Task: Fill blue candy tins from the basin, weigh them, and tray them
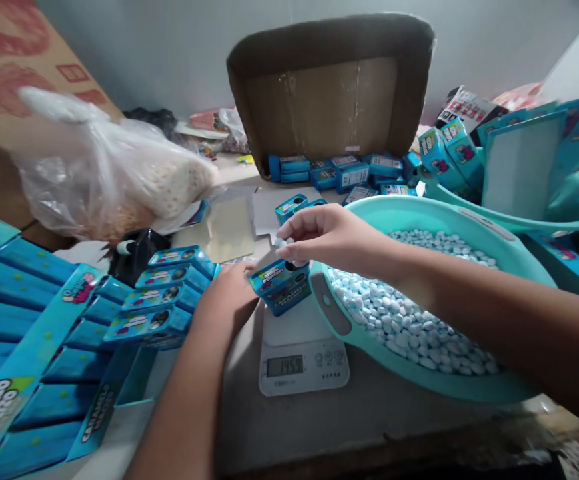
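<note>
A small blue candy box (pixel 284 287) with colourful lettering stands slightly tilted on a white digital scale (pixel 303 373). The lit display seems to read 1459; I cannot make out a decimal point. Over the top of the box, my right hand (pixel 324 233) pinches a few pale candies (pixel 282 243) between thumb and fingers. My left hand (pixel 232 290) is at the left side of the box; its fingers are mostly hidden, so its grip does not show. Beneath my right forearm, a turquoise basin (pixel 342 343) holds many pale blue-white candies (pixel 414 333).
At left, several blue boxes (pixel 159 297) stand beside a large display carton (pixel 34 360). An open cardboard box (pixel 329 100) with blue boxes inside is behind. A clear plastic bag (pixel 114 173) lies back left. Another turquoise basin (pixel 514 217) at right holds blue packaging.
</note>
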Demonstrator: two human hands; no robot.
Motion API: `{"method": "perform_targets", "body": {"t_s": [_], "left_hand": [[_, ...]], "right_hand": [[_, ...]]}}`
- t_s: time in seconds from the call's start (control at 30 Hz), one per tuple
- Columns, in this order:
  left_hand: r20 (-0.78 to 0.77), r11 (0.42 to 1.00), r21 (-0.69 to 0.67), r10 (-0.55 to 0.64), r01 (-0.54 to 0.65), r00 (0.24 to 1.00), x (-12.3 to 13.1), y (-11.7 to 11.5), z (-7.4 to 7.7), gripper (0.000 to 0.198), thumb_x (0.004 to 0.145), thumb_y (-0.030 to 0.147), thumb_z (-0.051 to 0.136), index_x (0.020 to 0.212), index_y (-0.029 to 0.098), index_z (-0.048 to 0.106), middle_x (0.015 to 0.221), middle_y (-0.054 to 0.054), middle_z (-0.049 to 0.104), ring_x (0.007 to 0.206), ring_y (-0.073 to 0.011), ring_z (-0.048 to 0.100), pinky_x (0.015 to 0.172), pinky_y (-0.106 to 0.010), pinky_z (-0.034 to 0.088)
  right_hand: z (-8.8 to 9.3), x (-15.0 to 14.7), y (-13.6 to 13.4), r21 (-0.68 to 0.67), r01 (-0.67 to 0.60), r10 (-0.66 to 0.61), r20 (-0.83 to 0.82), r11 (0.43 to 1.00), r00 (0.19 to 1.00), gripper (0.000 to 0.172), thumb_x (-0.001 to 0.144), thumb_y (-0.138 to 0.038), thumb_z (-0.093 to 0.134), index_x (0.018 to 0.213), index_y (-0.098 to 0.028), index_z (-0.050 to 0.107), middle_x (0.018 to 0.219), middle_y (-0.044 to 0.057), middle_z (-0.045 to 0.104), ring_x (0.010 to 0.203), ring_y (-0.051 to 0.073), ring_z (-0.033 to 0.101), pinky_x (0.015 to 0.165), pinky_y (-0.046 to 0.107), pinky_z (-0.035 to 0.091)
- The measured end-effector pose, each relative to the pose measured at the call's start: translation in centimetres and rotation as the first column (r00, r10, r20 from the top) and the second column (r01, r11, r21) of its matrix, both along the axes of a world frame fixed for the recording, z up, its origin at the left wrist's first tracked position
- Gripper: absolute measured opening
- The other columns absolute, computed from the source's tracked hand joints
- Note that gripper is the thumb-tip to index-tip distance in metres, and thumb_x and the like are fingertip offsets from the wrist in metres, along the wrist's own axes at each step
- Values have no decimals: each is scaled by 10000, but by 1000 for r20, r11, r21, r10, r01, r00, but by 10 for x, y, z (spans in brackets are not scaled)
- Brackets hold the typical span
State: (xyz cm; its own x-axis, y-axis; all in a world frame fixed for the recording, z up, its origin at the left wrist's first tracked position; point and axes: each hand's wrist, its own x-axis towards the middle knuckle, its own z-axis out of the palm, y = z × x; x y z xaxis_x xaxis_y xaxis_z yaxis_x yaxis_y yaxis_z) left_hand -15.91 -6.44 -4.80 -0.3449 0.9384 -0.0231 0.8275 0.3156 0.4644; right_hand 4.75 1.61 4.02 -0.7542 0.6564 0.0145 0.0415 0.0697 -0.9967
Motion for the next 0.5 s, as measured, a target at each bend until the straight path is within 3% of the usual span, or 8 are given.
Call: {"method": "perform_targets", "body": {"t_s": [0.27, 0.33, 0.5], "left_hand": [[-21, 996, -89, -4, 3, 1000, -7, 4, -1, 391, 781, 388, 627, 1122, 212, 705, 1212, -145, 702, 1155, -325, 639, 964, -424, 495], [-36, 996, -86, 7, -10, 999, -7, 4, -2, 410, 779, 387, 630, 1139, 204, 700, 1227, -155, 694, 1169, -332, 631, 978, -435, 490], [-35, 997, -73, -4, 2, 999, -5, 3, -4, 342, 783, 394, 623, 1064, 228, 726, 1143, -126, 726, 1103, -320, 658, 916, -406, 510]], "right_hand": [[8, 4, -2, 301, 16, -87, 223, 954, 971, 228, 723, -99, 710, 947, -116, 752, 878, 48, 735, 789, 133, 656, 677, 243, 507], [9, 4, -4, 414, 1, -114, 248, 910, 962, 233, 730, -92, 692, 947, -126, 767, 883, 40, 738, 777, 126, 645, 680, 243, 494], [7, 4, -6, 668, -103, -137, 297, 737, 945, 242, 759, -91, 650, 951, -152, 784, 890, 30, 741, 779, 127, 619, 712, 253, 465]]}}
